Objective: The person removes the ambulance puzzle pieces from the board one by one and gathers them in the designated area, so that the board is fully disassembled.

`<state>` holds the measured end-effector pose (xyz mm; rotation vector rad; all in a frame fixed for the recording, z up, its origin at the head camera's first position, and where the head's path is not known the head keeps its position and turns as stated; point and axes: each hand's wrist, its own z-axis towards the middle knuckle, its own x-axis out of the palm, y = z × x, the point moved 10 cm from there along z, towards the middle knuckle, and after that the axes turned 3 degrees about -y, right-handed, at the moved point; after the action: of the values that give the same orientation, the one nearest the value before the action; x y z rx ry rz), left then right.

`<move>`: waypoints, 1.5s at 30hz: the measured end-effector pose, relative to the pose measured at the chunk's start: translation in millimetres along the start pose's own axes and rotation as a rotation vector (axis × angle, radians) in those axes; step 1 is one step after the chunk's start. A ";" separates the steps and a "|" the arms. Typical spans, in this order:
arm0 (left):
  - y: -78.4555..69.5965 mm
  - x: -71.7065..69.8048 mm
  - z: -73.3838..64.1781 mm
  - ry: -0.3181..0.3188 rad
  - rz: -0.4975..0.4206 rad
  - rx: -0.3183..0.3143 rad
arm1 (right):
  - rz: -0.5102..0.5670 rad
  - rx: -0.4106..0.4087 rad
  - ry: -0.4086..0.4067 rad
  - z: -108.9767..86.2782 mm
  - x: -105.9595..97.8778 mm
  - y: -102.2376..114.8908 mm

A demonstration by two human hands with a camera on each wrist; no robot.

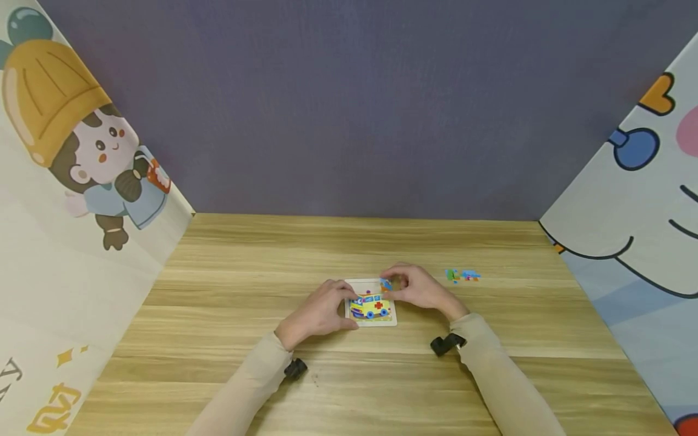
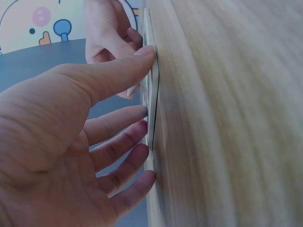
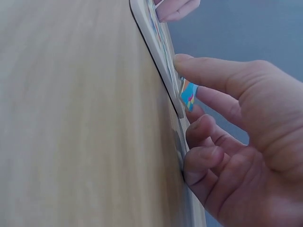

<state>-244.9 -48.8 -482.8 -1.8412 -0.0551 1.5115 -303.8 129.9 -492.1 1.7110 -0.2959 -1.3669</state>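
Observation:
A small jigsaw puzzle board (image 1: 371, 323) with a white border lies flat on the table, showing a yellow ambulance with a red cross. The upper strip of its picture area is bare white. At the board's left side my left hand (image 1: 322, 310) holds it, the thumb near the lower left corner and the fingertips on the upper left. Over the top right corner, my right hand (image 1: 417, 287) pinches a blue and orange puzzle piece (image 3: 188, 93) between thumb and fingers. The piece stands tilted at the board's edge; its contact with the board is unclear.
Two small groups of loose puzzle pieces, one partly green (image 1: 452, 275) and one blue and orange (image 1: 470, 275), lie right of the board. A grey panel (image 1: 360, 109) rises behind the wooden table (image 1: 245, 254). Walls with cartoon prints flank both sides.

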 end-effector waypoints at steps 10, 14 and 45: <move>0.6 0.2 0.1 -0.001 0.000 -0.007 | -0.025 0.030 -0.041 -6.1 -11.4 -8.2; 0.9 0.5 -0.2 0.001 0.003 -0.008 | -0.044 0.026 -0.058 -9.2 -16.5 -11.4; -2.2 -0.8 -1.4 -0.009 0.015 0.008 | -0.049 0.086 -0.159 -44.1 -63.1 -52.2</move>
<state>-243.0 -48.2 -480.8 -1.8327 -0.0396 1.5278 -305.4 222.8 -490.7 1.6918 -0.4094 -1.5494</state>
